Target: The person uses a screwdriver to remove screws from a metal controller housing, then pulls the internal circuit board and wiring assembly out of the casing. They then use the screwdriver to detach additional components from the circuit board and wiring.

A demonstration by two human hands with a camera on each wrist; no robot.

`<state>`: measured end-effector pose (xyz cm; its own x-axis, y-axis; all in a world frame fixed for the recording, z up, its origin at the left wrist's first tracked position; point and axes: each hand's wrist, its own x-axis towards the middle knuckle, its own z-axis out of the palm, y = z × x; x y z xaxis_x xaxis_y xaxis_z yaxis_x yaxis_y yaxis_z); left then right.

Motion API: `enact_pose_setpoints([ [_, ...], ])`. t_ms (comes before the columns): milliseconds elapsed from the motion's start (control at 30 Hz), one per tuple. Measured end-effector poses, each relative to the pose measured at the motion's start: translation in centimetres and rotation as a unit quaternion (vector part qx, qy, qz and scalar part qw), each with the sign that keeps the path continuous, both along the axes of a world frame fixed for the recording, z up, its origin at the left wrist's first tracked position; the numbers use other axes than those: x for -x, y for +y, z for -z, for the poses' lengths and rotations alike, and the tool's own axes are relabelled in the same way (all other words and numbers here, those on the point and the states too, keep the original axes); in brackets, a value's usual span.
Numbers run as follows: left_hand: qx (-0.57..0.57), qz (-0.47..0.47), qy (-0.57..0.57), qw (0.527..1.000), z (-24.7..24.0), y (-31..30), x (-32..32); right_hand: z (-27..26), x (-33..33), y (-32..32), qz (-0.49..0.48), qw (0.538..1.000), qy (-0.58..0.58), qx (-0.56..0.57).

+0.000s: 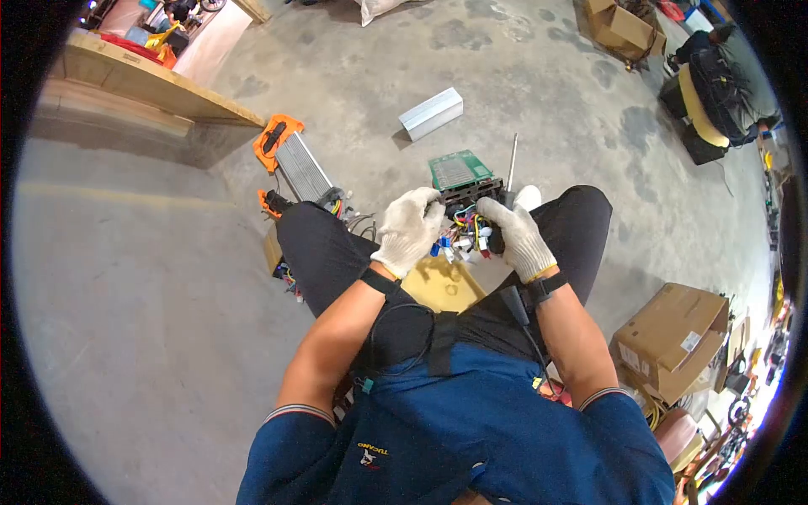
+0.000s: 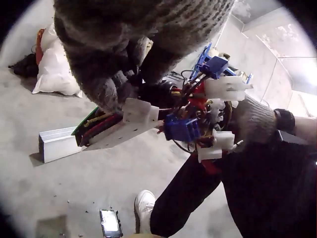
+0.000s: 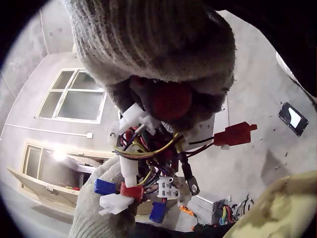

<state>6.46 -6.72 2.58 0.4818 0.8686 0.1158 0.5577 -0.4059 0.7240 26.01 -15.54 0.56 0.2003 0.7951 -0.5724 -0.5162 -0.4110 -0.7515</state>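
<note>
Both hands wear knitted white gloves. My left hand (image 1: 410,229) grips the left end of a green circuit board (image 1: 460,170), held up between the knees. A bundle of wires (image 3: 153,153) with white, blue and red plug connectors hangs from the board's near edge. At the board's right end is my right hand (image 1: 518,234), fingers curled round a screwdriver (image 1: 513,160). Its bare metal shaft points up and away, and the red butt of the handle (image 3: 171,101) shows in the right wrist view. A blue connector (image 2: 182,128) dangles below the left fingers.
An empty aluminium housing (image 1: 432,114) lies on the concrete floor ahead. By the left knee lies a finned metal unit (image 1: 303,167) with wires and orange parts. A yellow surface (image 1: 442,284) lies between the thighs. A cardboard box (image 1: 672,341) stands at the right; a phone (image 2: 110,223) lies on the floor.
</note>
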Motion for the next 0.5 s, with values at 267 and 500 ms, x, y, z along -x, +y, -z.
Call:
enact_pose_setpoints([
  [267, 0.009, -0.077, 0.038, 0.996, 1.0, -0.4, -1.2, 0.6, -0.2, -0.3, -0.002, 1.000, -0.004, -0.001],
  [500, -0.023, -0.014, -0.012, 1.000, 2.2, 0.7, -0.6, 0.7, 0.0, -0.3, 0.015, 1.000, 0.007, -0.001],
])
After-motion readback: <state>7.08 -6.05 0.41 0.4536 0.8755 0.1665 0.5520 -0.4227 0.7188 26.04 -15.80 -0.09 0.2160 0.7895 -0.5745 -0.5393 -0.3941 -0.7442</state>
